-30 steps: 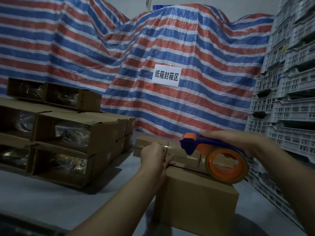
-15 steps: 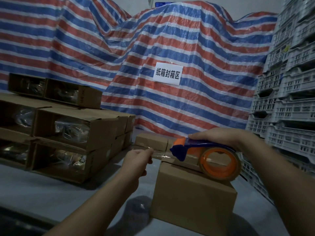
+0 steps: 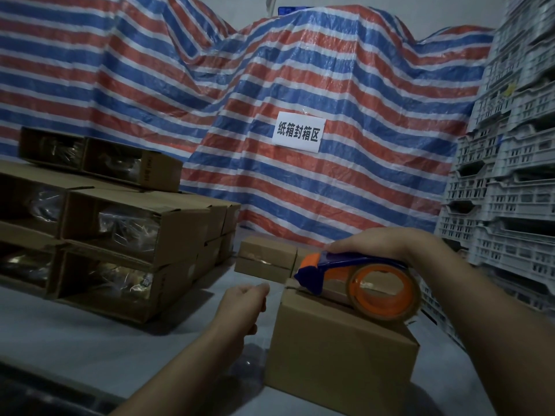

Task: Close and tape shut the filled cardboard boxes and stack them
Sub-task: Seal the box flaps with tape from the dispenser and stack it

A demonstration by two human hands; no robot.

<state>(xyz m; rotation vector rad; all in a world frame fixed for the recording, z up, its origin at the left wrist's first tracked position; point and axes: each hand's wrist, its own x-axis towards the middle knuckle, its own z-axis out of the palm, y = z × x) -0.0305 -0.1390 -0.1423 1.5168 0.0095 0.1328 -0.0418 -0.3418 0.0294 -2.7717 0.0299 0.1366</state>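
Observation:
A closed cardboard box [image 3: 336,352] stands on the grey table in front of me. My right hand [image 3: 387,244] grips the blue and orange tape dispenser [image 3: 363,280], whose roll rests on the box top near its far left corner. My left hand [image 3: 243,301] is just left of the box, thumb and fingers pinching the clear tape end pulled out past the box edge. Behind lie two small closed boxes [image 3: 265,259].
A stack of open cardboard boxes [image 3: 120,232] with plastic-wrapped contents fills the left of the table [image 3: 75,340]. A striped red, white and blue tarp [image 3: 300,94] with a paper sign [image 3: 298,132] hangs behind. White plastic crates [image 3: 510,175] are stacked at the right.
My left hand has drawn the tape end leftwards off the box top to beyond its left edge. The dispenser stayed over the box and lowered slightly onto it.

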